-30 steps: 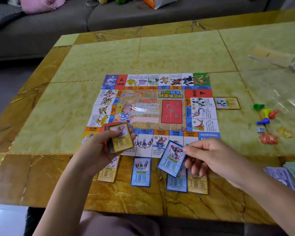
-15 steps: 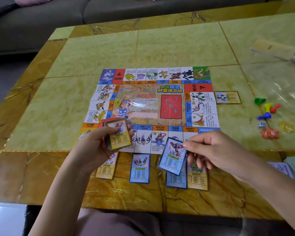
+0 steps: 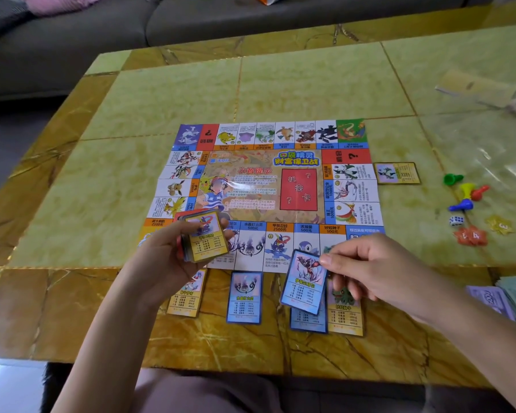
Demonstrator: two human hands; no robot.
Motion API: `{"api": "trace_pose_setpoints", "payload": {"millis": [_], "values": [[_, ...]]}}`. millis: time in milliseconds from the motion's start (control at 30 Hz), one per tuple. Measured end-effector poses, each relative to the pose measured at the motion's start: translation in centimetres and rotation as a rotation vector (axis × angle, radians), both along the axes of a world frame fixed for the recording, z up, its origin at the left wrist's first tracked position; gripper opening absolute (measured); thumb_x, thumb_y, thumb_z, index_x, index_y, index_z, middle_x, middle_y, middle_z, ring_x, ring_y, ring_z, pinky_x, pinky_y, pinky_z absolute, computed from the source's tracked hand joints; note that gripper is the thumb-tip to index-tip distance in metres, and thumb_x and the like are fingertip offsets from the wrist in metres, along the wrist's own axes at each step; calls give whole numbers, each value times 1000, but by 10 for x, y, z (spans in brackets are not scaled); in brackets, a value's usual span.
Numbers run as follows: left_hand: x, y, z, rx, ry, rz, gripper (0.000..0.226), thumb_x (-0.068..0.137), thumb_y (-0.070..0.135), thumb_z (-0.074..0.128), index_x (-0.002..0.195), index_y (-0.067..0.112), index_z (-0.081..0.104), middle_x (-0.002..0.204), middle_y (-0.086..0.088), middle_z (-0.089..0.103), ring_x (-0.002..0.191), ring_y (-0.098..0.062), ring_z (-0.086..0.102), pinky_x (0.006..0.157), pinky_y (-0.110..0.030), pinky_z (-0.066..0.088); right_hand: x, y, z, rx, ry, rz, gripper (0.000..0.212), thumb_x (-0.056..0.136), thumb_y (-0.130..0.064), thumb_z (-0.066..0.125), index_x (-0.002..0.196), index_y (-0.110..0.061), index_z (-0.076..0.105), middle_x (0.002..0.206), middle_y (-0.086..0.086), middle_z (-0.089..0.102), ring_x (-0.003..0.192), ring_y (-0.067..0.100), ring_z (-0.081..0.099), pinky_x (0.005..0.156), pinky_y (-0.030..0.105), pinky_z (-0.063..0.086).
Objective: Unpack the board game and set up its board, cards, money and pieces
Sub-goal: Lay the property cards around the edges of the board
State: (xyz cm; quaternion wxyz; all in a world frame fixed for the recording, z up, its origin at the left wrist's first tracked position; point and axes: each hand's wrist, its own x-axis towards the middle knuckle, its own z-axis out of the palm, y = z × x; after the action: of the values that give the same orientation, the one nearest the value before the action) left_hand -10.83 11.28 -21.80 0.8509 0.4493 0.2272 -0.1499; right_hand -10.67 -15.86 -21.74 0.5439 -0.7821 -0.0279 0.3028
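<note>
Hardly moved, the pinched card point(image 3: 304, 283) half-hides a table card point(image 3: 309, 321).

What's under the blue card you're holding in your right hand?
Under the held blue card, pinched by the right hand, a second blue card lies on the table. Only its bottom part shows; its picture is covered.

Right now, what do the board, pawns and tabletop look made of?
Board: probably thin glossy paper, with fold creases and glare across the middle.
Pawns: moulded plastic by the look, shiny, in solid bright colours.
Tabletop: polished stone or stone-look tile, veined, with seams and window reflections; cannot tell which.
</note>
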Motion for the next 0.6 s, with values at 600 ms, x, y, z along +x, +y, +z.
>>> {"api": "trace_pose_setpoints", "payload": {"millis": [600], "values": [[5,6,-3,-57,-11,167,71,48,13,65,113,-12,60,106,-22,69,91,-30,71,71,-35,59,-6,2,-6,-56,-77,4,27,89,-33,63,64,-24,64,52,-6,60,42,5,46,44,11,35]]}}
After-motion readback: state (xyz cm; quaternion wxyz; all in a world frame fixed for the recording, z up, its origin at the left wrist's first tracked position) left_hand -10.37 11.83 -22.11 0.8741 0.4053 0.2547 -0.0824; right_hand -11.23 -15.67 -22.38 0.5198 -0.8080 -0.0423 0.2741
